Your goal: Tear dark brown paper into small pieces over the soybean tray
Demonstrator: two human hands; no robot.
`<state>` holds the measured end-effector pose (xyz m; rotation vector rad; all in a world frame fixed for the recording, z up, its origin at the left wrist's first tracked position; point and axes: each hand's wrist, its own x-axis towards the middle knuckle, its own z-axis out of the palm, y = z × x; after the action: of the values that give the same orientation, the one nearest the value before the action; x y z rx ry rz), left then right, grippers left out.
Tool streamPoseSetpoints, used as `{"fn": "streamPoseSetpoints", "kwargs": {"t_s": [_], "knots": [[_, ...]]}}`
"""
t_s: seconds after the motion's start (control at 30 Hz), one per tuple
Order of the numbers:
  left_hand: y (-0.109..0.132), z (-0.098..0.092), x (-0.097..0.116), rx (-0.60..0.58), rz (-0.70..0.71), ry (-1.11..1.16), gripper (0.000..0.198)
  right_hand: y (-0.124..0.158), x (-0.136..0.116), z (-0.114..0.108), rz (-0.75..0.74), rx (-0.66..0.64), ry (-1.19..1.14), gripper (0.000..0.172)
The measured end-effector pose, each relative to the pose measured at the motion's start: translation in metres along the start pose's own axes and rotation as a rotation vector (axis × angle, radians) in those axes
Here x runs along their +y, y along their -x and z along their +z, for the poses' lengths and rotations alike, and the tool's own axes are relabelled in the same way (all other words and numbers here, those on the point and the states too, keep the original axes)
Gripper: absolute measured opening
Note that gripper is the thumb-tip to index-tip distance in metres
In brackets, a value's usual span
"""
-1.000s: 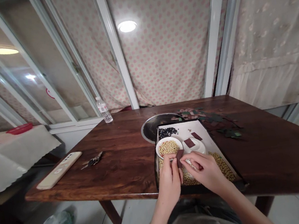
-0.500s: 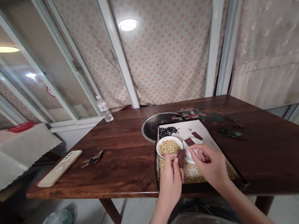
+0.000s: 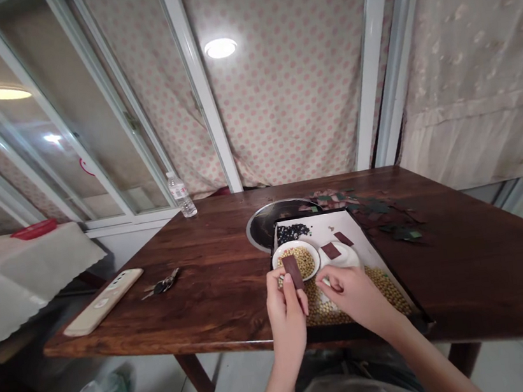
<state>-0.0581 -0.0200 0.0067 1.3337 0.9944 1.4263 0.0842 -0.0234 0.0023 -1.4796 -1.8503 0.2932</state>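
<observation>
My left hand (image 3: 286, 305) pinches a dark reddish-brown rectangular card (image 3: 293, 271), held upright in front of a white bowl (image 3: 317, 259) of pale yellow beans (image 3: 304, 260). To its right, my right hand (image 3: 354, 293) is closed with thumb and forefinger together. Whatever sits at those fingertips is too small to make out. Just beyond the right hand is a white dish (image 3: 352, 257), partly hidden by it. One brown card (image 3: 331, 251) lies on that dish, and another brown card (image 3: 343, 238) is behind it.
A black-rimmed tray (image 3: 360, 242) holds the bowls, loose yellow beans (image 3: 390, 291) and small black pieces (image 3: 292, 232). Behind it is a round dark plate (image 3: 257, 232). Green and brown scraps (image 3: 378, 206) lie right; a phone (image 3: 104, 301), keys (image 3: 162, 285) and water bottle (image 3: 181, 195) left.
My left hand has moved left with the brown card, turning its face more toward me. My right hand has moved slightly left and down, off the white dish. The view has shifted slightly.
</observation>
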Motion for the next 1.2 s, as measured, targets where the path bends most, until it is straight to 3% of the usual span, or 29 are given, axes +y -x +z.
{"fn": "streamPoseSetpoints", "kwargs": {"t_s": [0.17,0.67,1.2], "knots": [[-0.0047,-0.0007,0.0030,0.016,-0.053,0.081,0.028,0.0040,-0.0039,-0.0018,-0.008,-0.185,0.013,0.017],[-0.0031,0.0000,0.0025,0.023,-0.049,0.049,0.028,0.0006,-0.0020,0.0000,-0.005,-0.162,0.046,0.020],[-0.0021,0.0021,0.0021,0.001,-0.019,-0.063,0.023,-0.0023,-0.0035,0.0023,-0.004,-0.253,0.062,0.016]]}}
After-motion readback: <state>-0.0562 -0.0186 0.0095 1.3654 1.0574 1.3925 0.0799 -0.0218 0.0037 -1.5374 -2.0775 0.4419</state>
